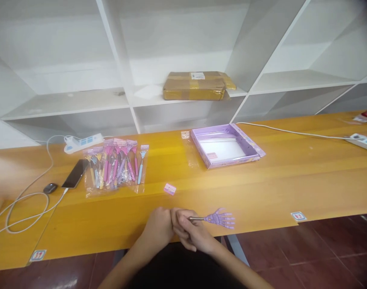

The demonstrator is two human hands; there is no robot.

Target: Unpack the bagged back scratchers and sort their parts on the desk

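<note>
Near the front edge of the table, my right hand (192,230) is closed around the metal rod of a purple hand-shaped back scratcher (219,218), whose claw points right. My left hand (161,224) is a fist pressed against the right one, in line with the rod, closed on the handle end; the handle itself is hidden by my fingers. A small pink card (170,189) lies on the table just beyond my hands. Several bagged back scratchers (117,164) in pink, blue, yellow and purple lie in a pile at the left.
An open purple display box (231,160) stands beyond my hands, with a clear plastic bag (191,154) beside it. At the left lie a phone (76,174), a mouse (50,188), cables and a power strip (83,143). A taped carton (194,86) sits on the shelf.
</note>
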